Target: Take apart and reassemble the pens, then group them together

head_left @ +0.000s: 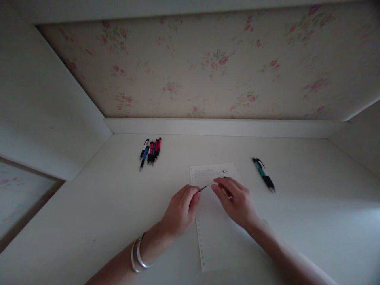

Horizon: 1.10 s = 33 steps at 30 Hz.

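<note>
A thin dark pen refill (203, 188) sticks out from between the thumb and fingers of my left hand (181, 206), its tip pointing right. My right hand (234, 198) is just right of that tip, thumb and index finger bent close together; something dark and pale, perhaps a pen barrel, shows partly behind its fingers. Under both hands lies a white sheet of paper (216, 245) with holes down its left edge and handwriting near the top. A small silver pen tip (225, 171) rests on the upper right of the sheet.
Several pens in white, blue, red and green (152, 152) lie in a group at the back left of the white desk (133, 198). Two pens, one green and one white (263, 174), lie side by side to the right. A flower-patterned panel (192, 71) stands behind.
</note>
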Tool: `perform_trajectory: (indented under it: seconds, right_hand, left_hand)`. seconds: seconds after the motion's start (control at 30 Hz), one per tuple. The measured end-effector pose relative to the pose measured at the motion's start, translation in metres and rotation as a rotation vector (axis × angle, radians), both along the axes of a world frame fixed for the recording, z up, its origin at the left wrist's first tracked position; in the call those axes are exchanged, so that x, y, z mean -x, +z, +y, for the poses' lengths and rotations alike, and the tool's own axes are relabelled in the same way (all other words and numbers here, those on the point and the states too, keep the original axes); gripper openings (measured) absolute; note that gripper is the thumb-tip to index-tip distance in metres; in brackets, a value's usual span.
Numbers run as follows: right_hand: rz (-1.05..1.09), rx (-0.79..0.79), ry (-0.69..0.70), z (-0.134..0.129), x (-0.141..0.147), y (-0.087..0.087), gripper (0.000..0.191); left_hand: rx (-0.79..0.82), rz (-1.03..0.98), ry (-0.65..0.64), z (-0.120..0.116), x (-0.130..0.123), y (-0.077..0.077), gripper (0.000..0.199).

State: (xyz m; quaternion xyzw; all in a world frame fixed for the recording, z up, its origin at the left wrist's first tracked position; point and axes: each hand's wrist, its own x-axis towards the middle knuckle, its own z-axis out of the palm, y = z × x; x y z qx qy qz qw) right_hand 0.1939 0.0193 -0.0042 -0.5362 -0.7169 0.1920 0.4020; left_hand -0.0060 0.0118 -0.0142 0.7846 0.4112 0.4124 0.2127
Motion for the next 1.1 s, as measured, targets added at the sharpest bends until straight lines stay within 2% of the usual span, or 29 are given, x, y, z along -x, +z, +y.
perform_trajectory:
  seconds: [0.07, 0.13, 0.23, 0.33, 0.43, 0.53, 0.83, 0.97, 1.1]
  right_hand:
    - [-0.307, -0.114, -0.084, 0.005, -0.007, -0.001, 0.022]
    - [-0.519, -0.121, -0.114, 0.010, -0.011, -0.004, 0.023]
    - [-0.616, -0.075, -0.085, 0.012, -0.013, -0.010, 0.025]
    - [-0.575, -0.064, -0.067, 0.012, -0.012, -0.015, 0.026]
    - [-0.534, -0.087, -0.113, 0.011, -0.013, -0.014, 0.025]
    - [-0.562, -0.077, -0.143, 0.012, -0.015, -0.014, 0.024]
    - [-0.602, -0.092, -0.111, 0.010, -0.014, -0.017, 0.027]
    - [-0.414, -0.084, -0.119, 0.008, -0.013, -0.016, 0.027]
    - [-0.097, 0.054, -0.179, 0.004, -0.008, -0.019, 0.025]
  left_hand:
    - [0.011, 0.003, -0.006, 0.000, 0.000, 0.000, 0.012]
    - [0.014, 0.011, -0.012, 0.000, 0.000, 0.000, 0.013]
    - [0.008, 0.009, -0.017, 0.001, 0.000, 0.001, 0.014]
    - [0.005, 0.012, -0.022, 0.001, 0.000, 0.000, 0.013]
    - [0.001, 0.017, -0.026, 0.001, 0.000, 0.000, 0.013]
    - [-0.005, 0.025, -0.033, 0.002, 0.000, 0.000, 0.013]
    - [-0.019, 0.021, -0.038, 0.000, 0.000, -0.001, 0.013]
    - [-0.004, 0.017, -0.040, 0.001, 0.000, 0.000, 0.014]
    - [0.014, 0.013, -0.042, 0.001, 0.000, 0.002, 0.014]
